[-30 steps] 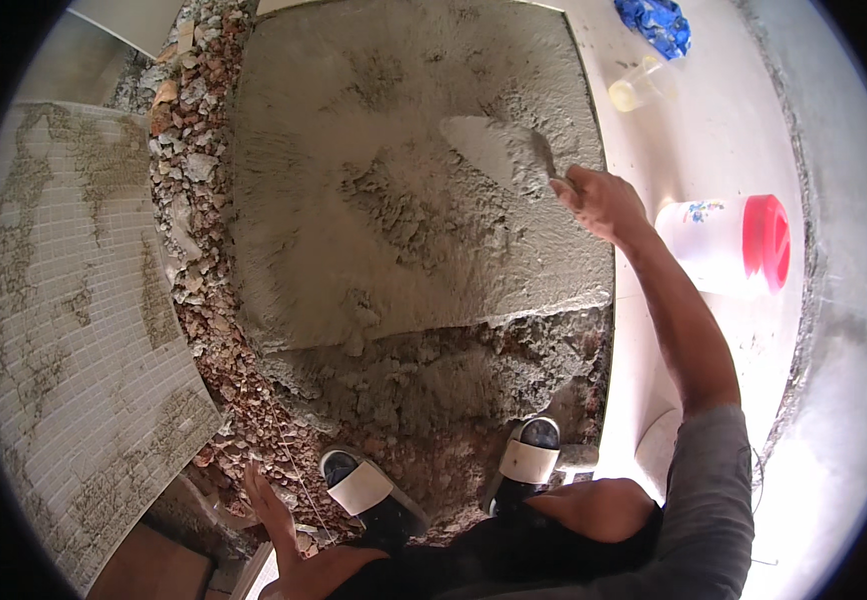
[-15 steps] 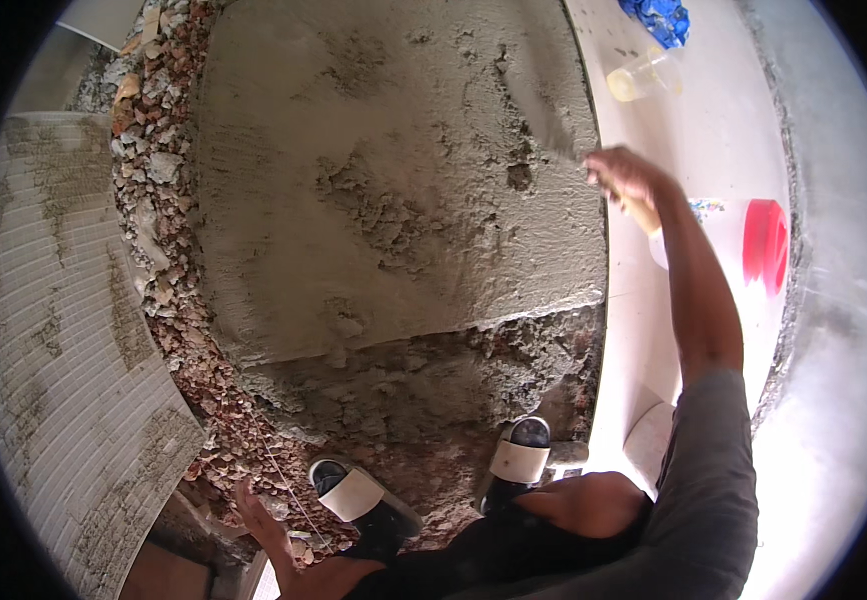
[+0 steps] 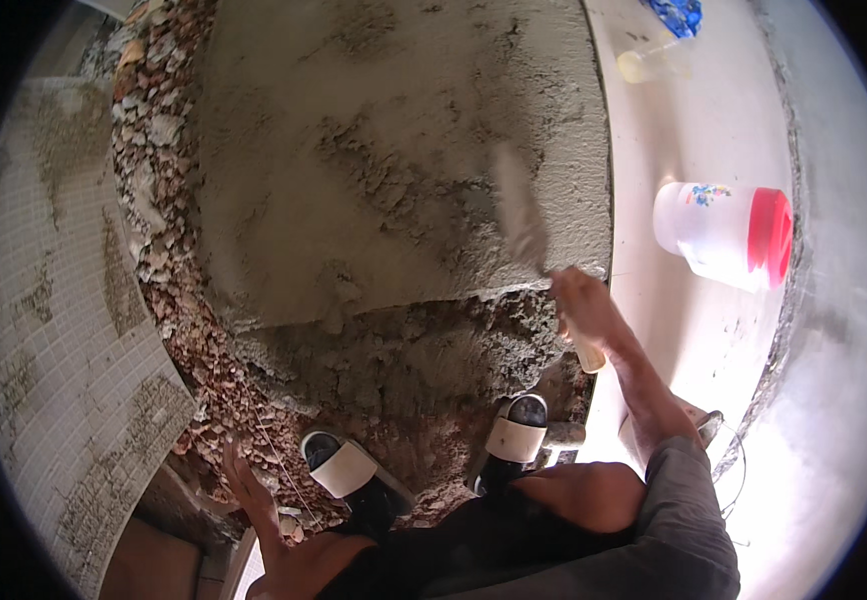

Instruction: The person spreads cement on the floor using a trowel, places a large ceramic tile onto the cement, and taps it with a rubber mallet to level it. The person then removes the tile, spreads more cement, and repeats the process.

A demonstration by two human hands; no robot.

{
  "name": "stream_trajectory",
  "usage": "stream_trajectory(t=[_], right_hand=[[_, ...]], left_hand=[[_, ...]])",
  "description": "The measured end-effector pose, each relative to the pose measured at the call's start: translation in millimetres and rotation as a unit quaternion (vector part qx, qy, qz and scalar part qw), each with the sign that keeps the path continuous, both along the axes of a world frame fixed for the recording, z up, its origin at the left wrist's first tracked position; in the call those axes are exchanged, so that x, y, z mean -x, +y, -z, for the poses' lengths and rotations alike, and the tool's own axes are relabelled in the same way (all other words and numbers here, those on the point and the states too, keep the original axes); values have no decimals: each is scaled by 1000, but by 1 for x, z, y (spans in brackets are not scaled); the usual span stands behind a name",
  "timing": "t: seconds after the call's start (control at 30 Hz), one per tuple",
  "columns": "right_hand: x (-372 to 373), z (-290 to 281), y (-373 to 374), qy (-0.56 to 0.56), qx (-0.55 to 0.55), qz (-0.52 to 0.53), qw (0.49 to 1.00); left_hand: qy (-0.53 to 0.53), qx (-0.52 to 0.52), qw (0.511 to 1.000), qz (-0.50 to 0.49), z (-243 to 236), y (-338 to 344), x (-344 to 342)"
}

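Note:
My right hand [image 3: 586, 308] is wrapped round the pale wooden handle of a trowel [image 3: 522, 215]. Its blade, a little smeared by motion, points away from me over the wet mortar bed [image 3: 274, 220]. Much of the bed's surface looks smooth, while rough lumps and hollows show near its middle. Toward me the bed stops at a fairly straight edge, with dark, crumbly mortar [image 3: 384, 375] below it. Down at the lower left, my left hand [image 3: 250, 490] holds nothing; its fingers are stretched out beside the rubble.
Broken brick and stone rubble [image 3: 159, 200] runs along the bed's left side, beside a mortar-stained ribbed panel [image 3: 74, 330]. To the right, a clear jar with a red lid [image 3: 724, 232], a clear plastic cup [image 3: 644, 65] and a blue crumpled wrapper [image 3: 676, 15] lie on pale flooring. My sandalled feet [image 3: 516, 437] stand near.
My right hand has drawn the trowel back toward me and slightly left, from the bed's right edge to nearer its front edge. My left hand stays low at the left.

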State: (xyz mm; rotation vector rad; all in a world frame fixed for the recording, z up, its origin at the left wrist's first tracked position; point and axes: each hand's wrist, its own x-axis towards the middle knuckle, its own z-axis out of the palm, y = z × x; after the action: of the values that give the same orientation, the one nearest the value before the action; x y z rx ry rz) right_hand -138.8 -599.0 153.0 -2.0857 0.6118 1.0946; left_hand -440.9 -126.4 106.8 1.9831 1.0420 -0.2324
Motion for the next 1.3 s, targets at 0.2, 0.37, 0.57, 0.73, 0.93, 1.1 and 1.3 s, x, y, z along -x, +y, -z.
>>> stream_trajectory(t=[0.2, 0.37, 0.57, 0.73, 0.93, 1.1, 1.3], right_hand=[[6, 62, 87, -92, -58, -22, 994], [-9, 65, 152, -204, -4, -316, 927], [-2, 8, 74, -170, 181, -390, 887], [77, -29, 24, -128, 157, -302, 932], [192, -3, 36, -128, 275, -177, 936], [242, 21, 84, -182, 222, -60, 956], [245, 19, 115, -140, 182, -14, 973]], left_hand=[[-22, 21, 999, -20, 7, 5, 17], [-55, 20, 998, 12, 15, 3, 9], [-87, 28, 994, 66, 23, -19, -3], [-148, 32, 975, 161, 32, -68, -35], [-342, 28, 895, 287, 51, -140, -86], [-275, 91, 867, 405, 58, -176, -98], [-257, 131, 841, 457, 70, -190, -96]])
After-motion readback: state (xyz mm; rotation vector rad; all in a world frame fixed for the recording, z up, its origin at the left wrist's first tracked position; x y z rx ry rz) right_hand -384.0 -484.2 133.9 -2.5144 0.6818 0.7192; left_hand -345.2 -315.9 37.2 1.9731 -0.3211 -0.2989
